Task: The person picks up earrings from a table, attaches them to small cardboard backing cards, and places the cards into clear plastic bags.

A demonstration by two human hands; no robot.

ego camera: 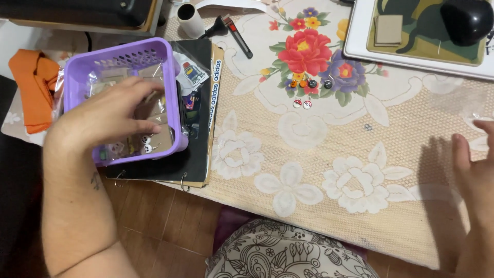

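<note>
Item: lilac perforated plastic basket (77, 62), rectangular, standing on a black ring-bound folder (198, 103) at the left edge of the table, which is covered by a cream lace-pattern tablecloth with printed flowers (319, 170). Contents: small clear packets of earrings on brown cards (146, 146), lying flat on the basket floor.

Left hand (110, 116): reaching down into the basket, fingers spread and loosely curled over the packets; whether any packet is actually pinched cannot be told, as the fingertips cover them.

Right hand (476, 164): at the right edge of the table, fingers apart and flat, resting on or just above the cloth beside a clear plastic sleeve (481, 123); nothing clamped.

Loose stock: small round bead earrings (309, 85), red-and-white, orange and dark, lying on the cloth near the printed red flower, well apart from both hands.

Also present: orange folded cloth (31, 85) left of the basket; white tray (360, 31) at top right.

Step in hand, judged: sorting through the basket's packets. Next move likely calls for a fingertip pinch on one card's edge, lifted clear of its neighbours.
</note>
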